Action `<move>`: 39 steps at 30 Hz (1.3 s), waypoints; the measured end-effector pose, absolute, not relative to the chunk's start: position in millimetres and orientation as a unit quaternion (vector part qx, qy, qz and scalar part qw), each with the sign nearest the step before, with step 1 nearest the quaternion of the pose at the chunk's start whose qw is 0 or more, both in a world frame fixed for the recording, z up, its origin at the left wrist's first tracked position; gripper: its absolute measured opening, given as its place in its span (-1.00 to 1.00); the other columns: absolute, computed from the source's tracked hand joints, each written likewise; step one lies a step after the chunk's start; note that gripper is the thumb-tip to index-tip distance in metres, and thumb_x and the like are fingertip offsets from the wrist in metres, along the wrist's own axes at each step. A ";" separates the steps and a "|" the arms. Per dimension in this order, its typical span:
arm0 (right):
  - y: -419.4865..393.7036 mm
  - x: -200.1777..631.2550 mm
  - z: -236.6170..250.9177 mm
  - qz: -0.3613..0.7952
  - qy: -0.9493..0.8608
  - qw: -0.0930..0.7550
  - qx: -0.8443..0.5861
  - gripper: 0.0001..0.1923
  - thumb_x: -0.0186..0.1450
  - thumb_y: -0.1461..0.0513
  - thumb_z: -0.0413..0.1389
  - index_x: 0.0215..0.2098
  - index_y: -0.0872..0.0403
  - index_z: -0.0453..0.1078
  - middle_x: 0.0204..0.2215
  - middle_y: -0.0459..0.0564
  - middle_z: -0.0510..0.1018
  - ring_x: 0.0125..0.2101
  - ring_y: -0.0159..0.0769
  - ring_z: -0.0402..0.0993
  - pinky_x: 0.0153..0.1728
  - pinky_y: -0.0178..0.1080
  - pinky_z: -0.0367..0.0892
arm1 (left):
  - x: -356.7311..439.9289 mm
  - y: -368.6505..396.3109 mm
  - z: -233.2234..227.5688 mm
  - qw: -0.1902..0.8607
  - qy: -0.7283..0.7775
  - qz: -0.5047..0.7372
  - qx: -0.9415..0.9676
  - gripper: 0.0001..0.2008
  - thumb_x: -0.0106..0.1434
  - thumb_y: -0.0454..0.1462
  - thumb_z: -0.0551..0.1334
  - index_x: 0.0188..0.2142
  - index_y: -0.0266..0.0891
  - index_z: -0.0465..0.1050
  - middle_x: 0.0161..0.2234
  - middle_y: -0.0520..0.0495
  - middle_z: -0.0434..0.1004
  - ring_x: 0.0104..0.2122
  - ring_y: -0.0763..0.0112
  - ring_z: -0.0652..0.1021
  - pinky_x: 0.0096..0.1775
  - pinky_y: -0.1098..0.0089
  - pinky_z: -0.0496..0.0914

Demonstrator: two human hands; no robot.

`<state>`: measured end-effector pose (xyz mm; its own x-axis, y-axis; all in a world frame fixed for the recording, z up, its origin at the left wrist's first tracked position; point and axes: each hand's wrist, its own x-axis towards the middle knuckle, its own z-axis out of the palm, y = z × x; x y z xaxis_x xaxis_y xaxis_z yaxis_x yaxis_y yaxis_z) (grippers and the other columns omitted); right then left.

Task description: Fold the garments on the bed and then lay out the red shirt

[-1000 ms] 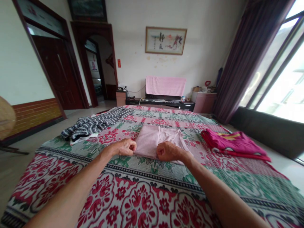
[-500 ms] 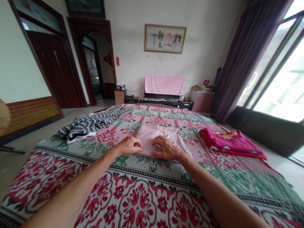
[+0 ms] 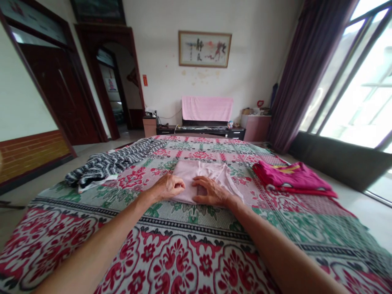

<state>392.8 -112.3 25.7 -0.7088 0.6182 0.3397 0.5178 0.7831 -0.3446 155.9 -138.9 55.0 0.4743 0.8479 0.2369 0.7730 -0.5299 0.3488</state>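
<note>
A pale pink garment (image 3: 183, 171), folded into a rough rectangle, lies flat on the patterned bedspread (image 3: 176, 261) in front of me. My left hand (image 3: 168, 188) is at its left edge, fingers curled in and closed on the cloth there; the fingertips are partly hidden. On the garment's middle rests my right hand (image 3: 211, 191), palm down, with its thumb apart from the bent fingers. Creases run through the cloth beyond the right hand, and its right side slants toward my right wrist.
To the left lies a rumpled black-and-white striped garment (image 3: 113, 161). A folded magenta garment pile (image 3: 294, 177) sits at the right. Past the bed's far edge stands a low black cabinet (image 3: 202, 131) below a pink cloth (image 3: 206, 108). A purple curtain (image 3: 303, 77) hangs by the window.
The view has turned slightly to the right, so the room shifts left in the picture. Both hands stay at the pink garment, the right one slightly nearer the left.
</note>
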 end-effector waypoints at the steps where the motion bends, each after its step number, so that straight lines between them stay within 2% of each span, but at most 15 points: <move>1: -113.1 392.5 26.4 0.115 -0.917 0.222 -0.311 -0.47 0.13 0.02 0.25 0.02 0.04 0.38 0.13 0.13 0.36 0.08 -0.05 0.34 0.11 0.04 0.23 | 159.5 -135.5 54.4 0.099 0.464 0.188 0.860 -0.75 0.09 -0.31 0.14 -0.34 -0.24 0.61 -0.45 -0.01 0.60 -0.46 0.46 0.50 -0.38 0.51 0.26; 6: -112.3 392.4 27.2 0.119 -0.917 0.224 -0.308 -0.47 0.12 0.03 0.25 0.03 0.02 0.38 0.11 0.10 0.38 0.08 -0.08 0.34 0.11 0.00 0.24 | 168.0 -120.8 46.7 0.150 0.448 0.160 0.867 -0.72 0.06 -0.32 0.17 -0.27 -0.24 0.62 -0.38 -0.03 0.63 -0.42 0.44 0.52 -0.35 0.50 0.30; 9: -109.6 393.4 25.5 0.118 -0.919 0.228 -0.301 -0.47 0.13 0.03 0.25 0.03 0.02 0.39 0.12 0.11 0.38 0.08 -0.09 0.34 0.12 -0.03 0.24 | 167.2 -118.0 42.2 0.169 0.449 0.166 0.861 -0.73 0.06 -0.31 0.18 -0.28 -0.26 0.62 -0.40 -0.02 0.63 -0.45 0.45 0.50 -0.38 0.50 0.29; 19: -103.5 394.9 22.0 0.114 -0.922 0.204 -0.308 -0.41 0.12 0.00 0.25 0.08 0.02 0.37 0.16 0.09 0.36 0.16 -0.07 0.25 0.16 -0.01 0.20 | 172.0 -120.0 32.0 0.097 0.459 0.202 0.860 -0.80 0.08 -0.33 0.14 -0.43 -0.26 0.56 -0.53 0.01 0.53 -0.52 0.49 0.44 -0.44 0.48 0.22; 32: -98.1 394.7 19.4 0.142 -0.921 0.186 -0.311 -0.33 0.11 -0.07 0.23 0.13 -0.03 0.31 0.18 0.08 0.33 0.20 -0.05 0.20 0.20 0.04 0.13 | 179.0 -130.2 42.1 0.171 0.388 0.286 0.859 -0.86 0.11 -0.35 0.14 -0.43 -0.27 0.50 -0.51 0.07 0.50 -0.49 0.56 0.43 -0.41 0.54 0.26; 39: -99.1 394.6 20.3 0.133 -0.922 0.202 -0.304 -0.38 0.11 -0.03 0.24 0.09 0.03 0.36 0.16 0.13 0.35 0.15 -0.05 0.27 0.16 0.03 0.20 | 174.6 -127.2 37.0 0.179 0.382 0.220 0.879 -0.85 0.11 -0.34 0.18 -0.43 -0.26 0.55 -0.45 0.04 0.56 -0.46 0.52 0.46 -0.37 0.50 0.28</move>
<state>394.6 -99.1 20.3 -0.7339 0.6136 0.2914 0.5063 0.7801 -0.3676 174.6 -127.2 37.0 0.6104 0.7515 0.2503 0.5934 -0.6432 0.4840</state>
